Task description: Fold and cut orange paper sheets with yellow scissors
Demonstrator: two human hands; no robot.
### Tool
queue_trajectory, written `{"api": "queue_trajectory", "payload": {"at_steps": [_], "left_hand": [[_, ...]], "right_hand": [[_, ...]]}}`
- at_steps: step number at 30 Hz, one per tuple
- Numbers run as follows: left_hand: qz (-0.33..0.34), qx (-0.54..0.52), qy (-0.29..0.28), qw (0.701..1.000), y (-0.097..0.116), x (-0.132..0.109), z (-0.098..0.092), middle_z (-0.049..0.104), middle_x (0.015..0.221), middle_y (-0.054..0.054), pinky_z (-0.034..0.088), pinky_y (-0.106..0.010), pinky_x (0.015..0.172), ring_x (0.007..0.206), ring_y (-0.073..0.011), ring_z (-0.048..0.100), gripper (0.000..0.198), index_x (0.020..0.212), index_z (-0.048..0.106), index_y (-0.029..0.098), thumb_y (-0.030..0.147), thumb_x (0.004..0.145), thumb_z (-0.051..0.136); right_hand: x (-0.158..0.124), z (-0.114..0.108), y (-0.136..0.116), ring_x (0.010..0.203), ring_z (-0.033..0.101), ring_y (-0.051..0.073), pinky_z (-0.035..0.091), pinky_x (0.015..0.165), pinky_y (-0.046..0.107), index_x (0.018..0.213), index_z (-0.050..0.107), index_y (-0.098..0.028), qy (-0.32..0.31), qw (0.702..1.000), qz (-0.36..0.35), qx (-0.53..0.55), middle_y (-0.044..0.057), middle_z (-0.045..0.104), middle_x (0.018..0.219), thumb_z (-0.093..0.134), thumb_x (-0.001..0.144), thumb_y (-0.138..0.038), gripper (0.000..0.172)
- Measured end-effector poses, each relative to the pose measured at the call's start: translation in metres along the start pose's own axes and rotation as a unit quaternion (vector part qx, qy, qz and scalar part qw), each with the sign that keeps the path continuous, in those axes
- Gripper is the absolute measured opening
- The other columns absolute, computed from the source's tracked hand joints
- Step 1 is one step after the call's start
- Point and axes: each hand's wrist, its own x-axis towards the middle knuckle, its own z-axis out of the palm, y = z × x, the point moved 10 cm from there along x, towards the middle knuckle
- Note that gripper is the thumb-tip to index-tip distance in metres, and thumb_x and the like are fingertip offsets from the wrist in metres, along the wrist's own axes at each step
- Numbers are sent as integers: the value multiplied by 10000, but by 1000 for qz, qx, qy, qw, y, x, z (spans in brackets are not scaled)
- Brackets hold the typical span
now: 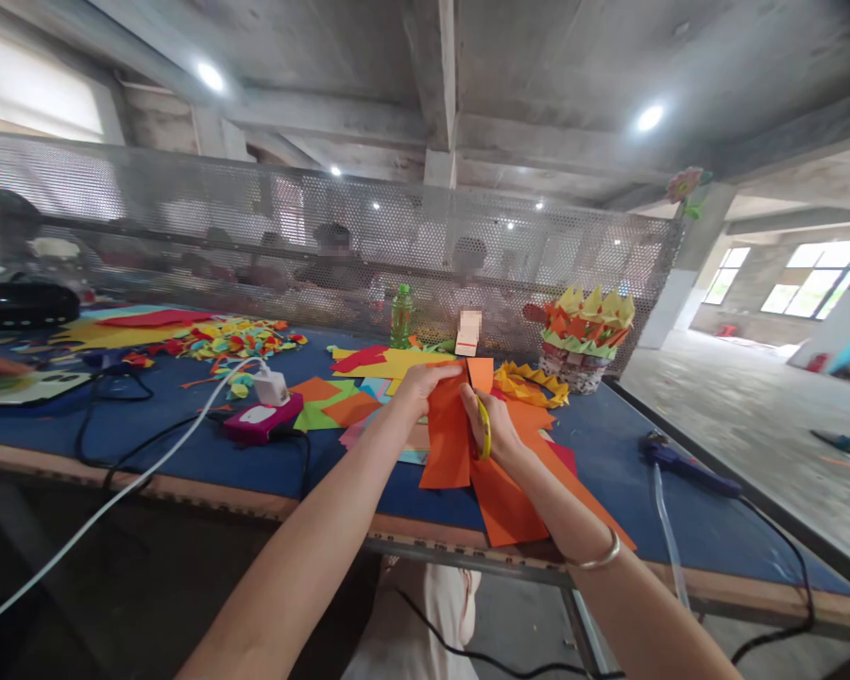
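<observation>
An orange sheet of paper [448,439] stands raised over the blue table [368,472], gripped near its upper left edge by my left hand [423,385]. My right hand [496,427] is closed around scissors with yellow handles [484,430]; their dark blades lie at the paper's upper part, between the sheet and a strip on its right. Beneath my right forearm lie more orange sheets [514,505]. Left of my hands are green, orange and pink paper pieces [318,404], with yellow and red sheets behind. A jagged yellow paper strip [531,385] rests to the right.
A magenta power block [263,418] with a white charger and cables is on the left. Behind are a green bottle [400,316] and a mesh partition [255,227]. A layered paper basket [585,340] and a blue-handled glue gun [687,466] stand right. Another person's hand shows far left.
</observation>
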Motion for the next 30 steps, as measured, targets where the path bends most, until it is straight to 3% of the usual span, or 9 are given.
{"api": "queue_trajectory", "payload": {"at_steps": [11, 30], "left_hand": [[18, 24, -2, 1000, 1, 1, -2, 695, 996, -44, 590, -330, 716, 806, -161, 678, 215, 1051, 660, 137, 330, 958, 649], [17, 41, 10, 999, 2, 0, -6, 677, 1060, -57, 591, -333, 722, 847, -172, 671, 224, 1107, 646, 144, 309, 955, 651]], "right_hand": [[0, 0, 2, 576, 551, 103, 491, 593, 266, 790, 614, -168, 2, 1000, -4, -12, -49, 564, 658, 490, 1007, -537, 446], [-1, -2, -2, 599, 568, 109, 499, 614, 275, 801, 618, -164, 2, 1000, -7, -25, -44, 580, 681, 504, 1001, -534, 436]]}}
